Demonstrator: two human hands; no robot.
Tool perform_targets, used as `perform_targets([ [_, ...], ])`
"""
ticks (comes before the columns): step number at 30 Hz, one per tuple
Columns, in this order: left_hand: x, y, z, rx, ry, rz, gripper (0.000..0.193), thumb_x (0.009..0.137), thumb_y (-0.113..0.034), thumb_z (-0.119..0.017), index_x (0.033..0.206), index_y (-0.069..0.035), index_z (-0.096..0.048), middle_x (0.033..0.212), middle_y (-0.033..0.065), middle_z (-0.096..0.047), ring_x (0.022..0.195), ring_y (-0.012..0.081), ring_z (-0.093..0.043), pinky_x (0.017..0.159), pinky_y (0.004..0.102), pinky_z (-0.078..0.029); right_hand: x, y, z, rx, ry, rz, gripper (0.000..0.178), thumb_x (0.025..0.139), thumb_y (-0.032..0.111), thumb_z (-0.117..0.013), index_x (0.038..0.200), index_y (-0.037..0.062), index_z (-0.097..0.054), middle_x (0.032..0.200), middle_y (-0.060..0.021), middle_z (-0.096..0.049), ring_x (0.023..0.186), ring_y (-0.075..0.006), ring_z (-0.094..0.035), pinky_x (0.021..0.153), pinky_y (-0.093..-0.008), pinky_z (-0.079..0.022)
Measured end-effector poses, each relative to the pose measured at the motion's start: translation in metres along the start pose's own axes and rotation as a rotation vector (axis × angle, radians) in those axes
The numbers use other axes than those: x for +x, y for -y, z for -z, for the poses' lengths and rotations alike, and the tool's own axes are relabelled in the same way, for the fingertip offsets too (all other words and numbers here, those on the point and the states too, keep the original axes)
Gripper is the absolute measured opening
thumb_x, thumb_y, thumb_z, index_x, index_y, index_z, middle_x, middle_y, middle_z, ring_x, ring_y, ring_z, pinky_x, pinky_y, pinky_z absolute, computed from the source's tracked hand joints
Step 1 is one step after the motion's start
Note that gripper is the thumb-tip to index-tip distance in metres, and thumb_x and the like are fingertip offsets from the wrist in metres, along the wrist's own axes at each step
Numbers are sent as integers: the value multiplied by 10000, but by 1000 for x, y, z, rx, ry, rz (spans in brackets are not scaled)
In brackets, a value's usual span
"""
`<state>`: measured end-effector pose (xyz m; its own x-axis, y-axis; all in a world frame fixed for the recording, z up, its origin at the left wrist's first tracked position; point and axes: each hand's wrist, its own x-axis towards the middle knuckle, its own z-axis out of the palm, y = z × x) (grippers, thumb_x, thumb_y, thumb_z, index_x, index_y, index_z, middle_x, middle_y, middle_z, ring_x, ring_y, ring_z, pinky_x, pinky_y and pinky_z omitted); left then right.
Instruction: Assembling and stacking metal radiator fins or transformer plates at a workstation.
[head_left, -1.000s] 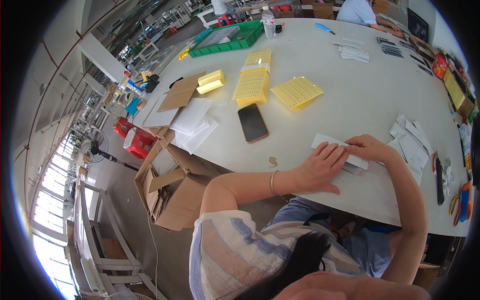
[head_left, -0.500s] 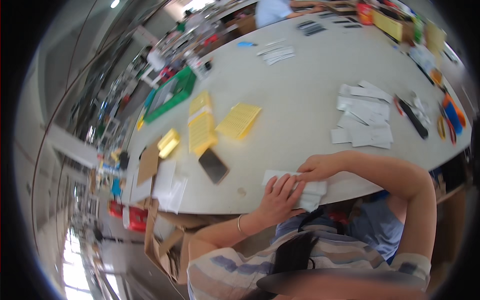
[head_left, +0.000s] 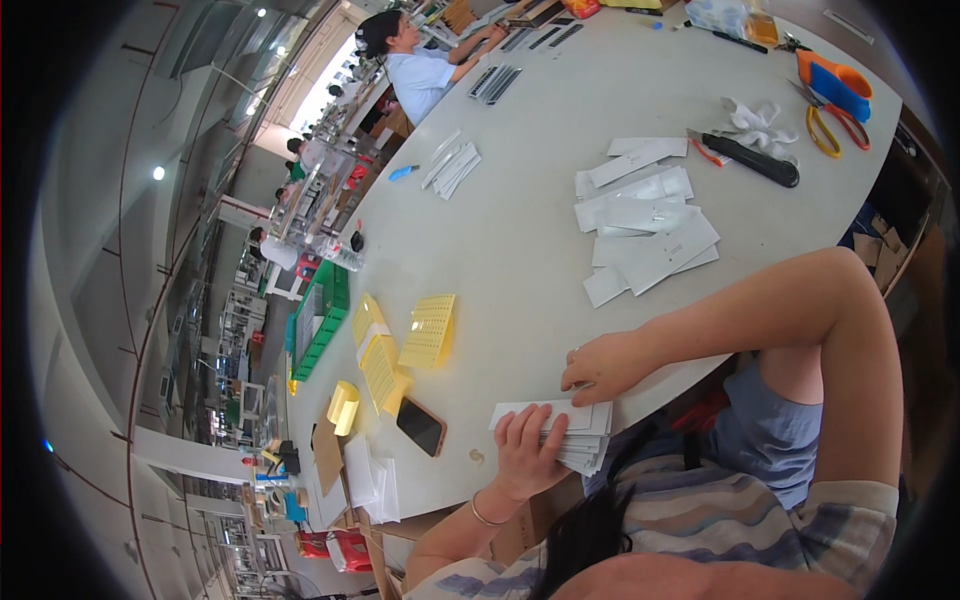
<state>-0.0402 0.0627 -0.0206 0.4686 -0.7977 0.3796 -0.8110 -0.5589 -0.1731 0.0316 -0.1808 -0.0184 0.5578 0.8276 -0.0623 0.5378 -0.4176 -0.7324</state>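
head view: one pair of bare hands, at the near edge of a pale table [head_left: 520, 260].

item, left hand [head_left: 530, 450]: closed on a stack of white cards [head_left: 586, 440], fingers laid across its top face from the left; bracelet [head_left: 487, 518] at the wrist.

item, right hand [head_left: 608, 368]: released, fingers loosely bent, at the far right corner of the same stack; whether the fingertips touch the cards cannot be told.

item, stack: several cards thick, layered edges facing the wearer, lying at the near edge of the table in front of the body.

item, loose white cards [head_left: 660, 245]: overlapping in a spread pile, beyond the right hand.

item, black-handled cutter [head_left: 752, 160]: right of that pile, just beside a crumpled white cloth [head_left: 755, 120].

item, hand tool with one yellow and one red handle [head_left: 850, 125]: near the right rim of the table, next to an orange-and-blue object [head_left: 835, 85].

item, dark phone [head_left: 421, 427]: left of the hands, screen up, near a long yellow perforated pack [head_left: 380, 368] with a pale band; a second yellow perforated piece [head_left: 428, 330] beside it.

item, green tray [head_left: 325, 335]: at the left side of the table.

item, co-worker [head_left: 418, 85]: at the far side, arms over the table.
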Motion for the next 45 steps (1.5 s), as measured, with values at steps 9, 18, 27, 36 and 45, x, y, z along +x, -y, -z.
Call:
perform_targets([
  [9,35,12,6,-97,106,-12,709,631,-449,-737,1197,-78,-527,1160,105,-545,1055,280,-531,925,448,-351,-25,-32,12,119,-68,91,313,864,289,-584,1039,43,-667,976,-143,-652,915,-294,-622,806,-374,-482],
  [18,61,14,9,-256,261,49,759,537,-342,-826,1156,-40,-508,1115,119,-550,985,296,-530,877,420,-382,-24,-41,13,261,-75,103,249,836,241,-606,967,49,-694,879,-109,-691,826,-255,-640,750,-347,-491],
  [27,67,22,6,-274,327,98,774,539,-353,-837,1172,-61,-501,1102,95,-533,975,293,-518,859,411,-382,-23,-41,18,292,-84,94,239,839,230,-603,965,49,-695,871,-114,-690,815,-253,-641,740,-354,-492],
  [36,77,23,-1,-212,275,201,804,579,-479,-833,1169,-47,-498,1035,99,-559,951,270,-553,841,403,-410,-23,-44,12,294,-265,42,226,869,182,-547,989,36,-671,908,-148,-673,865,-301,-632,776,-384,-491],
  [45,76,27,-7,-118,276,347,732,599,-507,-816,1074,-46,-503,949,103,-568,846,276,-565,755,392,-425,-18,-26,-7,325,-626,-35,329,952,268,-489,1163,22,-550,1137,-196,-563,1071,-354,-530,916,-407,-432],
])
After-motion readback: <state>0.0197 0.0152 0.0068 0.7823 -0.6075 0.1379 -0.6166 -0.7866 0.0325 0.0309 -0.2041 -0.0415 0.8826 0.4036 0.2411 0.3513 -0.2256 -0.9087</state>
